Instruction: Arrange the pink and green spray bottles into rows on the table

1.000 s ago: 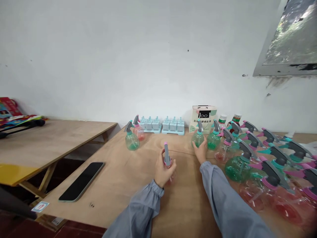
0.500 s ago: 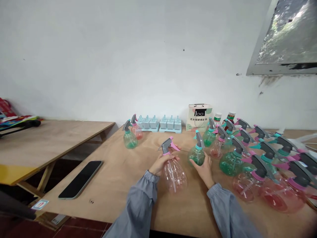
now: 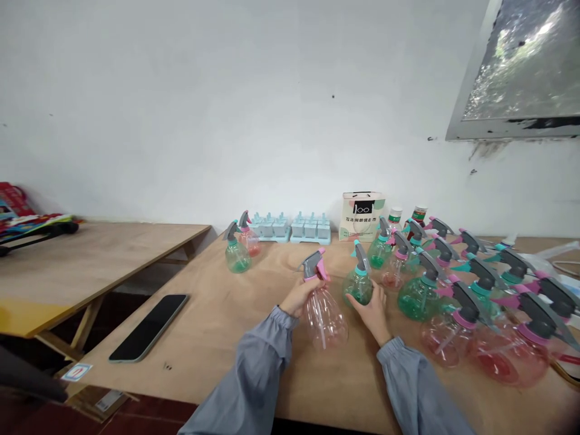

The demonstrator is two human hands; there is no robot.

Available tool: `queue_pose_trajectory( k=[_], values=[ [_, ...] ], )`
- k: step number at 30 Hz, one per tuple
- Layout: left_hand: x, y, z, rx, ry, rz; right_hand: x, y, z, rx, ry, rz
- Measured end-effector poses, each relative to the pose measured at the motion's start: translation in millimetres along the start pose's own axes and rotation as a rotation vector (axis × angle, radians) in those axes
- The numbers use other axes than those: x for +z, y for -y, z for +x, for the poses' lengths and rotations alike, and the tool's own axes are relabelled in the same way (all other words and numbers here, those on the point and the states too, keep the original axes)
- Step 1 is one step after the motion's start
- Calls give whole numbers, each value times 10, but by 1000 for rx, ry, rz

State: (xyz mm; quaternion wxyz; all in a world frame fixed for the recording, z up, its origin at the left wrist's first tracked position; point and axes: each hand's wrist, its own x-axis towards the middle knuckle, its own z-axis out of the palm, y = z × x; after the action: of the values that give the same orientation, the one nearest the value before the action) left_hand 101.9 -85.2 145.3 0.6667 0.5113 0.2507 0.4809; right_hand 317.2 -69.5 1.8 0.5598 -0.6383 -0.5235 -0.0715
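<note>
My left hand is closed around the neck of a clear pink spray bottle with a grey and pink trigger head, held tilted over the wooden table. My right hand grips a green spray bottle with a grey and teal head, standing upright just right of the pink one. Both arms wear grey sleeves.
Several pink and green spray bottles crowd the table's right side. Two more bottles stand at the back left beside pale blue moulds and a small white box. A black phone lies at the left edge. Another wooden table stands further left.
My right hand drew the green bottle from the row toward me. My left hand lifted and tilted the pink bottle, bringing it beside the green one.
</note>
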Motion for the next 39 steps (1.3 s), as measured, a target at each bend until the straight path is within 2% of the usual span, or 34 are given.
queue_pose_trajectory(
  k=[3,7,12,18,24,30,32,36,39],
  values=[
    [65,-15,-11,40,-3,-25,-24,-3,-8,3,12,0],
    [68,4,-3,-41,12,-11,-36,1,-14,1,6,1],
    [29,65,39,3,-200,-31,-20,-14,-12,6,4,6],
    [3,-1,8,-28,12,20,-21,-15,-8,-5,3,-1],
    [-35,85,61,-13,-108,12,-29,-2,-5,3,7,6],
    [-36,51,53,-27,18,39,-32,1,-6,-3,12,-3],
    [-31,55,67,-5,-35,16,-33,1,-6,2,12,-9],
    [-44,98,76,37,-225,10,-33,1,-7,-7,18,-1],
    [-112,70,3,136,-147,138,-31,3,-11,2,27,0]
  ],
)
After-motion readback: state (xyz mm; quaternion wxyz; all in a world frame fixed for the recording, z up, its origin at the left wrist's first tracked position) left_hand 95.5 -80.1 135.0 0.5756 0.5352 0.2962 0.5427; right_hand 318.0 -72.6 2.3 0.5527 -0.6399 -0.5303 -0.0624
